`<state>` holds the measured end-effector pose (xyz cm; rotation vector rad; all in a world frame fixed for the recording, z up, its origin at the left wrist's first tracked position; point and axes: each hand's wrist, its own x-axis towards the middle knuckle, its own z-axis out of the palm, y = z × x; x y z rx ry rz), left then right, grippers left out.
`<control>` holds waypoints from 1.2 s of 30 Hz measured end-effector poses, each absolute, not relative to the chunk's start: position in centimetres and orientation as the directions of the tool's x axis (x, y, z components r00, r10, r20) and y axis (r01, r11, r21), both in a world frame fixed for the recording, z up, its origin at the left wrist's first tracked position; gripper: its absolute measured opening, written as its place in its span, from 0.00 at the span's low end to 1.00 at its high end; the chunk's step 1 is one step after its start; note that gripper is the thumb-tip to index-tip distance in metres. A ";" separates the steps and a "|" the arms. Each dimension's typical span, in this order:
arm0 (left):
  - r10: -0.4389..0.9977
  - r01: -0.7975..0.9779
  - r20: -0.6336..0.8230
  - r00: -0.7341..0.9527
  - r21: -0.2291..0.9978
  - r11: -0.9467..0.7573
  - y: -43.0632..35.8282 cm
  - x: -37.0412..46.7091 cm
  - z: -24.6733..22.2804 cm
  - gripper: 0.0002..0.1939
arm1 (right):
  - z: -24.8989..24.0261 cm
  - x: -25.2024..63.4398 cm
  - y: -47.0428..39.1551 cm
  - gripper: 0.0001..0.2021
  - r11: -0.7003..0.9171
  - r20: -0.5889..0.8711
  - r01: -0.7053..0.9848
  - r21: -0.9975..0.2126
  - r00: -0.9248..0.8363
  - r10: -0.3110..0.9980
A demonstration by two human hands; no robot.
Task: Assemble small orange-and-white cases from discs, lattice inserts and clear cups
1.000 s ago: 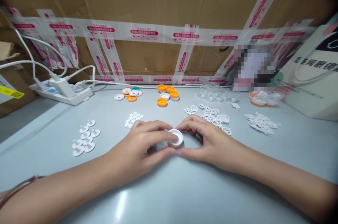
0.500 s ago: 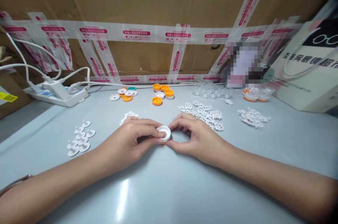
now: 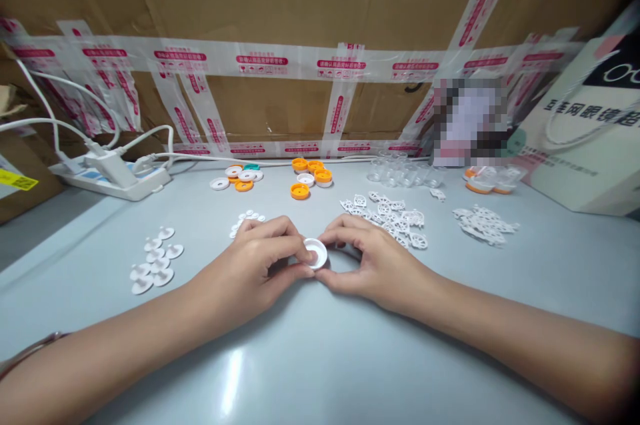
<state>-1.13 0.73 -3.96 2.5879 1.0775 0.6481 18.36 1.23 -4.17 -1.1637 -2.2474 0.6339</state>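
Note:
Both hands meet around a round white plastic cap [image 3: 319, 253] with a raised rim, held just above or on the grey table. My left hand [image 3: 267, 255] is closed on its left side, one fingertip pressed into the hollow and the thumb low at the edge. From the right, my right hand [image 3: 367, 255] pinches the rim between thumb and fingertips. Whatever lies under the cap is hidden. Beyond the left fingers is a heap of small white pieces [image 3: 249, 217]; past the right hand lie white openwork wheel-like parts [image 3: 395, 215].
White discs with stems [image 3: 157, 261] lie at left. Flat rings [image 3: 243, 177] and orange caps [image 3: 300, 191] sit at the back. Clear cups [image 3: 403, 171], more white cut-out parts [image 3: 485, 225] and orange-based clear pieces [image 3: 493, 179] are on the right. A power strip [image 3: 145, 185], carton [image 3: 280, 101] and paper bag [image 3: 575, 145] border the table.
The view has shifted slightly. The orange edge seen under the white cap earlier no longer shows. The left fingers are a little more bent; both hands keep their hold.

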 end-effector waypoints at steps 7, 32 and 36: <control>0.708 0.570 0.278 0.649 0.438 -0.695 1.0 -1.4 -3.7 0.08 | -4.3 18.4 1.3 0.10 0.547 0.254 0.585 -0.598 -0.509 0.822; 0.745 0.453 0.247 0.619 0.663 -0.596 1.1 -1.8 -3.7 0.15 | -4.6 18.3 1.6 0.10 0.562 0.287 0.552 -0.615 -0.508 0.812; 0.731 0.472 0.270 0.626 0.616 -0.631 1.0 -1.8 -3.8 0.16 | -4.6 18.3 1.5 0.10 0.566 0.295 0.562 -0.603 -0.502 0.813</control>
